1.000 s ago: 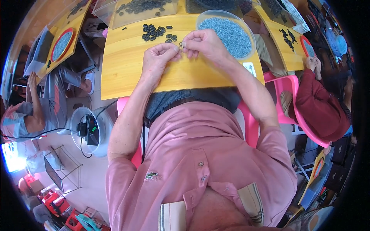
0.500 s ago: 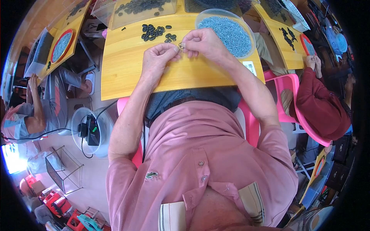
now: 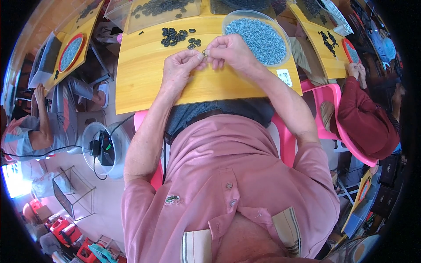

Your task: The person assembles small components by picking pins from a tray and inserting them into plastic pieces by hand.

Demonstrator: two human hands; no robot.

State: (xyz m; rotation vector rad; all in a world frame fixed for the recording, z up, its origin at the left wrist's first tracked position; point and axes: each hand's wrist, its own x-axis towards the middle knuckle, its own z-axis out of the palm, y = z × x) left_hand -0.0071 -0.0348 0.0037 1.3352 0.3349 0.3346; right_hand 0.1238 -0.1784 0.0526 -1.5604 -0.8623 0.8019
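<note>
The surface is of yellow wood with visible grain, and the person sits before it. Counting the clock from the hands, one heap of black oval rings lies at ten o'clock, with a few more between the heap and the hands. A round clear bowl, filled with small silvery metal parts, stands at two o'clock. A clear box with black pieces is at eleven o'clock, on the far edge. In the room, a clear bucket holding a black power adapter stands at seven o'clock. Other people sit at eight o'clock and at four o'clock.

The left hand and the right hand meet above the surface, their thumbs and forefingers pinched closed; both grasp one small dark piece between the fingertips. The piece is therefore in the middle, just above the surface. Fingers cover much of it, so I cannot tell where it points or how its long axis lies.
</note>
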